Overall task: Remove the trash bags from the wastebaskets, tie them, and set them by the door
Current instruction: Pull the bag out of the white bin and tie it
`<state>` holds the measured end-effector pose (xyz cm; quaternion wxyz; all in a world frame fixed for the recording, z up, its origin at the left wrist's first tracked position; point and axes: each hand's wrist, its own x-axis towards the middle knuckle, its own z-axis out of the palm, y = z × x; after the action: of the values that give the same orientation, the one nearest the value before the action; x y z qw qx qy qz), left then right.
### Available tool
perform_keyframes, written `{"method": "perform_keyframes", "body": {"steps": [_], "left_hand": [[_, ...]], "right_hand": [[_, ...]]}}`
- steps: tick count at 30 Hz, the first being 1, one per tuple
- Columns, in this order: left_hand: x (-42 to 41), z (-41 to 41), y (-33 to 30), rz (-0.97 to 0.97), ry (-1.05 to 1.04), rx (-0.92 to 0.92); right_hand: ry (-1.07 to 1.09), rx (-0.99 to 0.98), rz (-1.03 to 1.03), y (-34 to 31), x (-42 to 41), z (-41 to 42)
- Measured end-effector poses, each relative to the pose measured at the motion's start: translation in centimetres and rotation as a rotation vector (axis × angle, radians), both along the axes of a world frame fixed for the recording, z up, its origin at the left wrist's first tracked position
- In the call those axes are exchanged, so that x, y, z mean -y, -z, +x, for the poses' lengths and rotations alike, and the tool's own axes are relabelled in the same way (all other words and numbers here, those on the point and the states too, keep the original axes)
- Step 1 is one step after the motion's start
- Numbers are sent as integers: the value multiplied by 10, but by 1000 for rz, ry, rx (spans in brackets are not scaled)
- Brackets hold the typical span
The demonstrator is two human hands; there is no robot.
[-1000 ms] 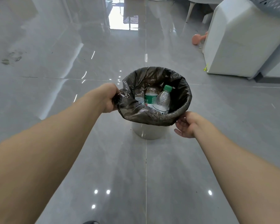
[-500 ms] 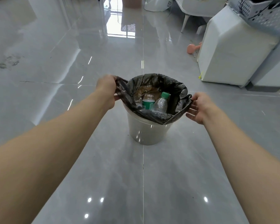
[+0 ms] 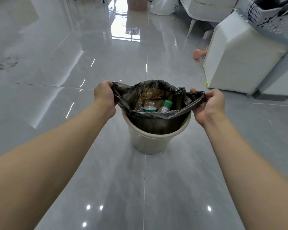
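dark grey plastic trash bag sits inside a pale round wastebasket on the glossy tiled floor, its top edge freed from the rim and stretched out sideways. left hand has its fingers curled round the bag's left edge, right hand pinches the right edge, both pulling outward and up. bag body is not out yet, most of it down in the bin. inside: a plastic bottle with a green cap, a second bottle next to it and something brown behind, maybe paper or a wrapper, hard to tell. step in hand looks like lifting the bag out, first bin of the job, tying and carrying to the door not started. next move probably calls for a straight upward pull with both grips kept tight, and the light bin may ride up with it, so watch that. white bulky cabinet stands well off to the right
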<state>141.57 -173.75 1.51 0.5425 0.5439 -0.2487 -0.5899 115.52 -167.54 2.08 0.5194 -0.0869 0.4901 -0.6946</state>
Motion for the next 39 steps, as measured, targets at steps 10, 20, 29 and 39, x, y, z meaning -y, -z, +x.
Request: {"method": "perform_keyframes", "body": {"steps": [10, 20, 29, 39], "left_hand": [[0, -2, 0, 60, 122, 54], [2, -8, 9, -62, 288, 461], [3, -13, 13, -95, 345, 685], [9, -19, 5, 1, 333, 385]], "right_hand": [[119, 9, 19, 7, 6, -5], [-315, -1100, 495, 28, 11, -4], [-247, -1244, 544, 35, 11, -1], [-76, -1061, 490, 34, 19, -15]]}}
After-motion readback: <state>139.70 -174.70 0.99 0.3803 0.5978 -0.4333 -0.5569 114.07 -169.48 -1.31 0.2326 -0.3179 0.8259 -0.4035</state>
